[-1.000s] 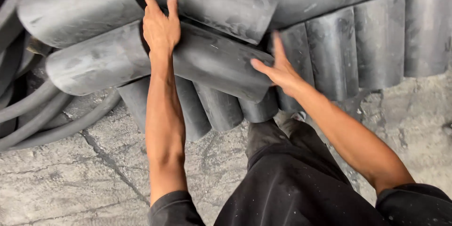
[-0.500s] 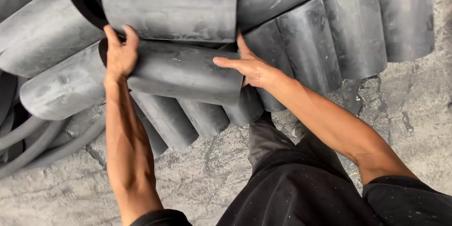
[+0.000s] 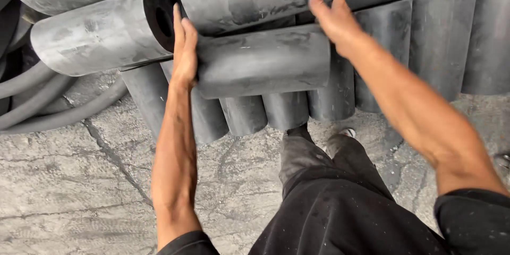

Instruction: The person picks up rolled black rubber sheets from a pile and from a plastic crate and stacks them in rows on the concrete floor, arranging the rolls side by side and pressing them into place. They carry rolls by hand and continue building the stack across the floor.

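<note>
Now we have our left hand [image 3: 184, 53] pressed flat on one end of a short dark rubber cylinder [image 3: 263, 61], our right hand [image 3: 332, 17] cupping its far top edge. It lies crosswise between our hands, lifted against the stacked cylinders [image 3: 404, 42], not yet clear of them above the cracked concrete floor [image 3: 69, 180].

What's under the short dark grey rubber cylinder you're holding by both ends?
Under the short dark grey rubber cylinder, between left hand and right hand, lies a row of similar grey cylinders on the cracked concrete floor. Their far ends are covered.
</note>
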